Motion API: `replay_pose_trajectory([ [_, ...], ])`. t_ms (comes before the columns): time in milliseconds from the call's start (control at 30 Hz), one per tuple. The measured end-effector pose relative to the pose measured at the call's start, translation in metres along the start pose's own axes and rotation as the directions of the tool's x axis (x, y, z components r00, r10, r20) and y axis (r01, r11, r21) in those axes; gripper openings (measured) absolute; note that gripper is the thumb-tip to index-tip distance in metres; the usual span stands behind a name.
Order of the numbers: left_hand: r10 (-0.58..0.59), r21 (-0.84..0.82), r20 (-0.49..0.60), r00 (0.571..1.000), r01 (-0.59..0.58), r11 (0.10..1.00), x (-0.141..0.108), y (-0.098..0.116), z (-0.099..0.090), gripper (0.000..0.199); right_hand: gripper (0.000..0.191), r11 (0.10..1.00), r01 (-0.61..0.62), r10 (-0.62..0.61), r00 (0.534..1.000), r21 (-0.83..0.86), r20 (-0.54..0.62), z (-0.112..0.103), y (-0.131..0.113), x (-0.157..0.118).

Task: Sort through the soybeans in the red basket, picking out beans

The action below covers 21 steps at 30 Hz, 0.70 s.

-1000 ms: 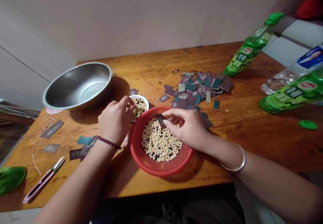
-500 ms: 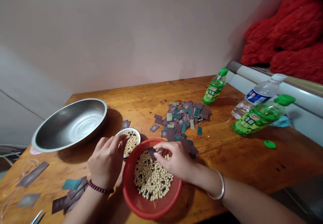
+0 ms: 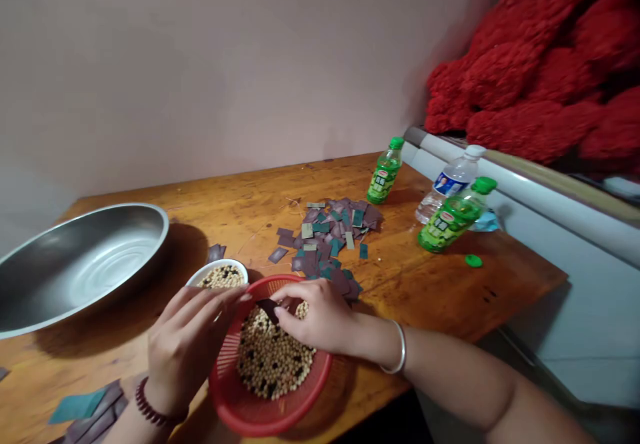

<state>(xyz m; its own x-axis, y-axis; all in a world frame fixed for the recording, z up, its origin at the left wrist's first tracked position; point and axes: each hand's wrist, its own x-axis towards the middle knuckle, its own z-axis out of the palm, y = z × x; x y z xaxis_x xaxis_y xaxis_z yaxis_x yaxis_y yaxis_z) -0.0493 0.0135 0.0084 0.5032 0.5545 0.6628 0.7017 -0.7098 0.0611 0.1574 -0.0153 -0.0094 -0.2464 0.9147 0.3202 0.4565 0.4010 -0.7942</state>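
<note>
My right hand [image 3: 317, 317] pinches a small dark brown rectangular piece [image 3: 269, 309] between thumb and fingers, above the red plastic basket [image 3: 235, 417]. Pale beads [image 3: 277, 357], round like beans, with several black ones among them, lie in the basket. At the basket's left rim is my left hand [image 3: 187, 347], its fingers long and pressed together, pointing at the dark piece. Its thumb and whatever it may pinch are hidden. Behind that hand stands a small white bowl [image 3: 194, 277] of similar beads, partly covered by the fingers.
Brown, green and beige pieces [image 3: 333, 231] are heaped beyond the basket. A large steel basin [image 3: 155, 231] stands at left, more cut pieces [image 3: 80, 407] lie near my left forearm. Two green bottles [image 3: 384, 177] [image 3: 450, 221], a clear bottle [image 3: 450, 184] and a green cap [image 3: 473, 261] are at right.
My left hand has come from the white bowl to the basket's rim, its fingers straighter. My right hand keeps the dark piece over the beads. The view has turned to the right.
</note>
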Motion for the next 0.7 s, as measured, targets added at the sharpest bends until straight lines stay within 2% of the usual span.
replay_pose_trajectory([
  [67, 0.106, -0.064, -0.013, 0.994, -0.106, 0.992, -0.003, 0.002, 0.001, 0.039, 0.021, 0.999, -0.008, 0.008, 1.000, -0.033, -0.007, -0.001, 0.000, 0.000],
  [167, 0.163, -0.107, 0.002, 0.987, -0.161, 0.981, -0.008, 0.003, 0.003, 0.046, 0.023, 0.997, -0.001, 0.000, 1.000, -0.075, -0.011, -0.001, 0.001, 0.001],
  [267, 0.168, -0.091, -0.038, 0.985, -0.171, 0.981, -0.008, 0.002, 0.005, 0.048, 0.023, 0.993, 0.007, -0.011, 0.999, -0.114, -0.030, -0.001, 0.004, 0.004],
  [367, 0.145, -0.095, -0.034, 0.989, -0.147, 0.985, -0.007, 0.003, 0.006, 0.051, 0.024, 0.993, 0.005, -0.013, 0.998, -0.121, -0.061, -0.003, 0.006, 0.006],
  [567, 0.049, -0.129, -0.029, 0.998, -0.052, 0.990, -0.006, 0.005, 0.011, 0.052, 0.025, 0.993, -0.014, 0.004, 0.997, -0.116, -0.079, -0.011, 0.002, 0.009],
  [700, 0.099, -0.110, -0.044, 0.994, -0.103, 0.989, -0.003, 0.005, 0.010, 0.047, 0.024, 0.995, -0.014, 0.006, 0.997, -0.102, -0.074, -0.013, 0.002, 0.010],
])
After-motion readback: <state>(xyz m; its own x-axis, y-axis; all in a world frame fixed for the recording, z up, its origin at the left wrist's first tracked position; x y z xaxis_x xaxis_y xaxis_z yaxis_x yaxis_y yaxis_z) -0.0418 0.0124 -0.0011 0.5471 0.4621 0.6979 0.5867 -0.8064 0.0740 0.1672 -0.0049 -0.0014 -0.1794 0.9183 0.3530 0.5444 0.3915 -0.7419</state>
